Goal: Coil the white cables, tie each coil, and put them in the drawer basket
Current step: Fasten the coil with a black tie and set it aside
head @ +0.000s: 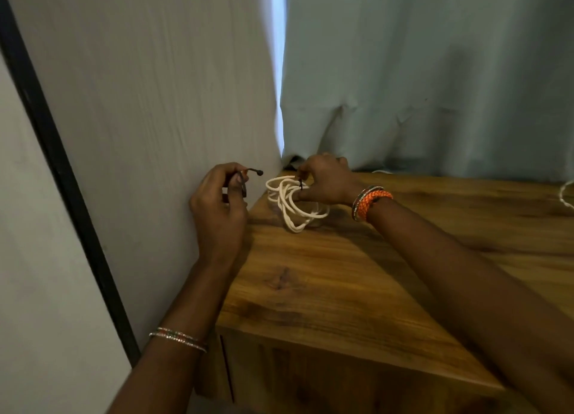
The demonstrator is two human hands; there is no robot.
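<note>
— Pale curtains (403, 72) behind, brown grained wooden table (341, 274) below. Why held so?
— Loose coil of white cable (293, 204) propped on the table's far left corner, steadied by right hand (323, 182), grip pinched on the loops. Left hand (220, 202) curled round a dark thin tie (253, 172), probably ready for wrapping.
— Pointing?
— Long axis slanting from far left toward near right.

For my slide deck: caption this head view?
Right hand holds coiled white cable on wooden cabinet; left hand pinches dark tie.
</note>
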